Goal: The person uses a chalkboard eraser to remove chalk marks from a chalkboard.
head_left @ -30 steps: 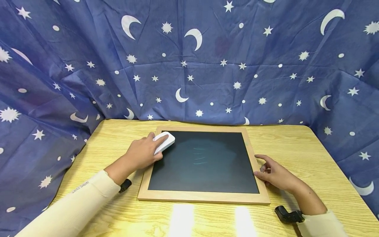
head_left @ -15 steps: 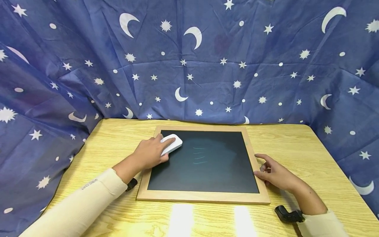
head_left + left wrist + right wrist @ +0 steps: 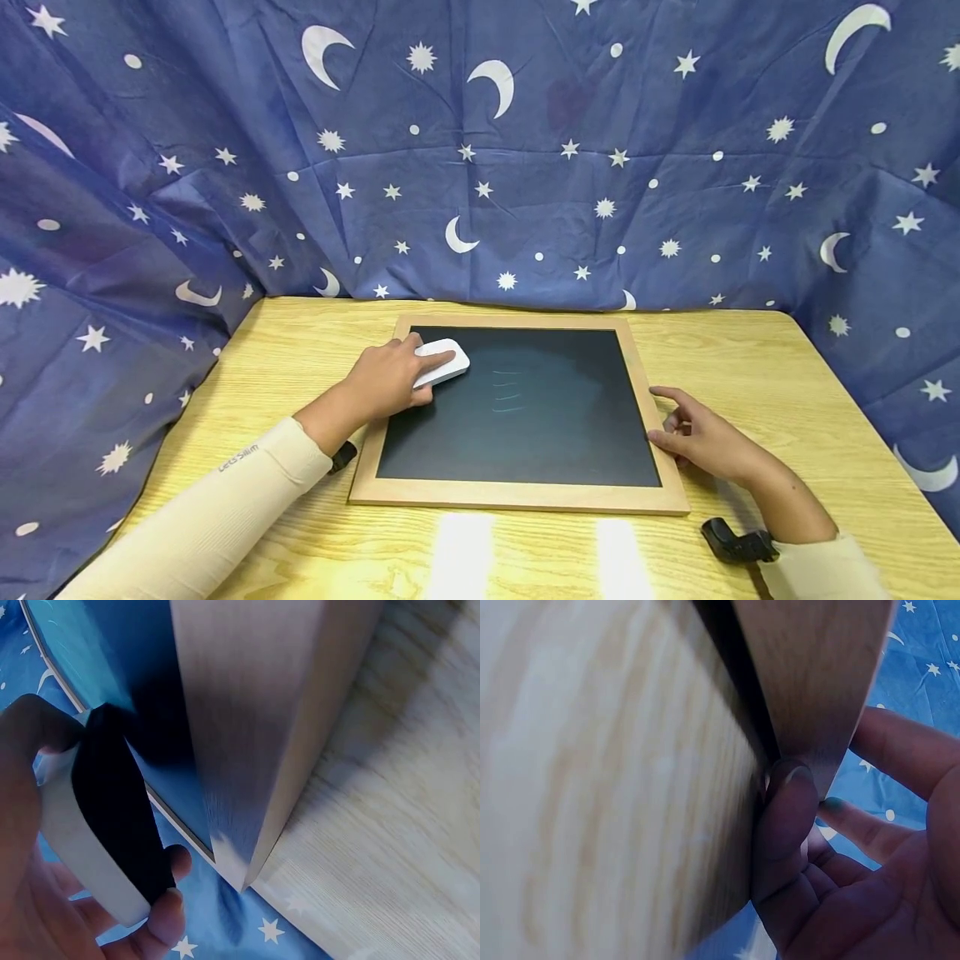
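Note:
My left hand (image 3: 386,379) grips a white chalkboard eraser (image 3: 444,362) over the upper left part of a wood-framed chalkboard (image 3: 525,450). The index finger lies along the eraser's top. In the left wrist view, the eraser's black felt side (image 3: 120,802) faces the board, with fingertips around its edges. Several short pale chalk strokes (image 3: 507,397) stand stacked near the board's middle, right of the eraser. My right hand (image 3: 701,433) holds the right side of the wooden frame (image 3: 810,682), its thumb and fingers at the edge and the other fingers curled beside it.
The board lies on a light wood-grain table (image 3: 300,350). Behind and around it hangs a blue curtain (image 3: 540,192) with white moons and stars. Black wrist devices (image 3: 738,543) sit by both wrists. Bright reflections show along the front of the table.
My left hand has moved the eraser rightward from the frame's left side onto the board, toward the chalk strokes. The right hand stays at the frame; the head view shifts slightly.

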{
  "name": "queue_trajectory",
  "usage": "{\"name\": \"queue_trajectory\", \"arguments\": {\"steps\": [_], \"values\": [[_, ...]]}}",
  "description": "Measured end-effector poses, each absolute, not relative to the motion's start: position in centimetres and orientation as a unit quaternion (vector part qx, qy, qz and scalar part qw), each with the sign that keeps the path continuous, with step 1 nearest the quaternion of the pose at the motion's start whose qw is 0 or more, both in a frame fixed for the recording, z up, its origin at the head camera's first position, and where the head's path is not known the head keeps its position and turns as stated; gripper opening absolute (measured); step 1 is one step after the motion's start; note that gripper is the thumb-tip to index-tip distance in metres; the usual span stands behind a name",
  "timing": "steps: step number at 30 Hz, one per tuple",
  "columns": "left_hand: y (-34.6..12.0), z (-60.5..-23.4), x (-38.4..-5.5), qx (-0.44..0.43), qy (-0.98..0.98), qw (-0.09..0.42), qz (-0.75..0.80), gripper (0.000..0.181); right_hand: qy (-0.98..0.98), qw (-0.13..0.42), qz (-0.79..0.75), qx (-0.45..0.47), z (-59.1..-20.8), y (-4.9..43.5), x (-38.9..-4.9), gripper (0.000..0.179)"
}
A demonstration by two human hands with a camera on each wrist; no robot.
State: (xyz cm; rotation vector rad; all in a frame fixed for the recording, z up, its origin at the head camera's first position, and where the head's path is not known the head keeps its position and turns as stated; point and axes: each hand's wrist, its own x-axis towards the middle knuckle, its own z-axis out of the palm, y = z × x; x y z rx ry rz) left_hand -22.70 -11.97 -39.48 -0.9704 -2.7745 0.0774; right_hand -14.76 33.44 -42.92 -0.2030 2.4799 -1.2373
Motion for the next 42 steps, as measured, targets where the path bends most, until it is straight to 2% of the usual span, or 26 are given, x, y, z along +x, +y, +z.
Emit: {"name": "queue_trajectory", "arguments": {"steps": [13,27,42], "values": [[-10.9,-38.8,-23.3,-0.345,-0.93,0.114,0.051,0.048,0.882,0.175,-0.432,-0.072,-43.0,33.5,-14.7,0.08],[-9.7,-39.0,-23.7,-0.352,-0.927,0.112,0.06,0.047,0.879,0.179,-0.434,-0.078,-42.8,33.4,-14.8,0.079],[-5.4,-38.9,-24.3,-0.362,-0.926,0.062,0.085,0.052,0.878,0.175,-0.438,-0.079,-42.9,33.6,-14.9,0.078]]}}
